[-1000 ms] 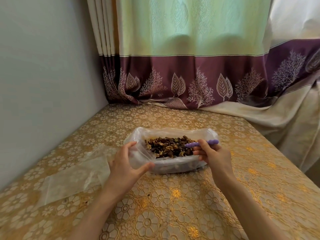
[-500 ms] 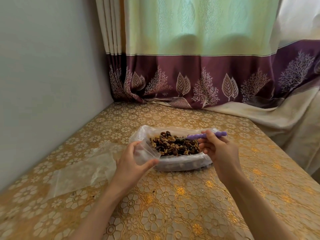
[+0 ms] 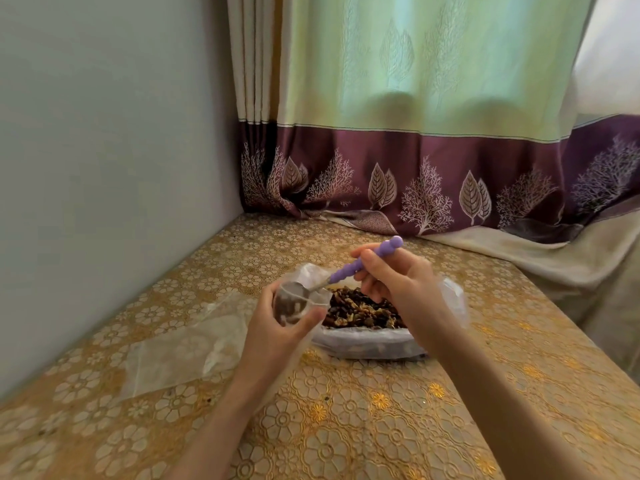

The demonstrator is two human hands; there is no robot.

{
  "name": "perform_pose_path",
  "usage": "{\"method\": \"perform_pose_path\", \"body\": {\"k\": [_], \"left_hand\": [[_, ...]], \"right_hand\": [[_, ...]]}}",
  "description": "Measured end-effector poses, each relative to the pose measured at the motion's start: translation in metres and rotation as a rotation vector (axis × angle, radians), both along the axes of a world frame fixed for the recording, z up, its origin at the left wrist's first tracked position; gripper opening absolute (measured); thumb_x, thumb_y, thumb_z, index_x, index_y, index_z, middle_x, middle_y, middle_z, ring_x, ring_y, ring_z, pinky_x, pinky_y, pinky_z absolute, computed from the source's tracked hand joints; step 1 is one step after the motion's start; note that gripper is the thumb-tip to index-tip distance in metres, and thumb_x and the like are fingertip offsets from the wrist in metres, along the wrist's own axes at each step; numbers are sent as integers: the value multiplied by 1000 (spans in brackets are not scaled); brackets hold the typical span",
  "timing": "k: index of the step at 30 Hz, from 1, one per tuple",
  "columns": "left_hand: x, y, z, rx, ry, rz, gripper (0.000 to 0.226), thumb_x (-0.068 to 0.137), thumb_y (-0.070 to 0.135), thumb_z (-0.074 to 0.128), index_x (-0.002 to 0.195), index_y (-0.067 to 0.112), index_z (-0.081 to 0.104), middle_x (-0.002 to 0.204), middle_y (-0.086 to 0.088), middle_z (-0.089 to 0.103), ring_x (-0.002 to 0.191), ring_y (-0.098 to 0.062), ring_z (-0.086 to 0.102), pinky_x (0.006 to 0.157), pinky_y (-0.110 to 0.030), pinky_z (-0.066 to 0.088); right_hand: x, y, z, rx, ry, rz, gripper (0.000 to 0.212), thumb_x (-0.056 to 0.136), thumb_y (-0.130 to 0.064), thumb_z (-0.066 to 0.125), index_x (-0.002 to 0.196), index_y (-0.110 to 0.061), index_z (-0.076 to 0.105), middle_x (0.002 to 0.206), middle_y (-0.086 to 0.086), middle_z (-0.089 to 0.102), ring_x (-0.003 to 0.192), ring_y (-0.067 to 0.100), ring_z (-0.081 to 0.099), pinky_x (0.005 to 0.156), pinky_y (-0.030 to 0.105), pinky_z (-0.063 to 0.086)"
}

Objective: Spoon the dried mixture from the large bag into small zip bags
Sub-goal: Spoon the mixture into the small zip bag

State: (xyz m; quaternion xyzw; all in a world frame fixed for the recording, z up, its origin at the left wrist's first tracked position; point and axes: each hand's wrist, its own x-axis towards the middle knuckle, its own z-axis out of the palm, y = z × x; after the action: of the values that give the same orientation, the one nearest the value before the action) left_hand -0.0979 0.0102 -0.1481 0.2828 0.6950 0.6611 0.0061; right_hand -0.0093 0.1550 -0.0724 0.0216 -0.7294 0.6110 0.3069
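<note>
- here, at a table (image 3: 363, 427) under a gold floral cloth, my left hand (image 3: 277, 332) holds a small zip bag (image 3: 294, 303) upright, fingers and thumb curled round it, its mouth open.
- my right hand (image 3: 398, 285) pinches the purple handle of a spoon (image 3: 360, 266) between thumb and fingertips; the bowl end dips into the small bag's mouth, handle tilted up to the right.
- something dark shows through the small bag's plastic.
- the large bag (image 3: 374, 341) lies on the cloth just behind my hands, top rolled open, with the dried mixture (image 3: 360, 311) heaped brown and yellow inside.
- empty clear bags (image 3: 180, 348) lie flat to the left, near the wall (image 3: 104, 168).
- a green and purple curtain (image 3: 415, 133) with a leaf print hangs behind, its hem resting on the table's far edge.
</note>
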Motion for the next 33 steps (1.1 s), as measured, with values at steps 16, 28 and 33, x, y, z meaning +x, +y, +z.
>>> {"method": "perform_pose_path", "body": {"k": [16,28,33], "left_hand": [[-1,1,2,19,175,208,65,65,59,66,118,24,50,106,21,57,97,-2,56,79,-20,47],[-3,2,-6,-28,298,195,61,69,51,69,119,27,45,110,22,54,106,3,50,86,-15,38],[-2,2,-7,-36,302,196,59,67,56,66,116,34,44,109,26,53,106,9,48,84,-2,33]], "right_hand": [[16,44,-19,-146,88,-419,17,96,-13,49,83,-10,60,73,3,72,61,9,53,54,19,42],[15,62,-56,204,-69,-562,16,94,-6,52,83,-13,61,92,14,69,82,30,64,76,44,54],[6,61,-65,142,-109,-557,21,95,-12,53,79,-8,65,83,11,72,62,19,56,60,32,45]]}}
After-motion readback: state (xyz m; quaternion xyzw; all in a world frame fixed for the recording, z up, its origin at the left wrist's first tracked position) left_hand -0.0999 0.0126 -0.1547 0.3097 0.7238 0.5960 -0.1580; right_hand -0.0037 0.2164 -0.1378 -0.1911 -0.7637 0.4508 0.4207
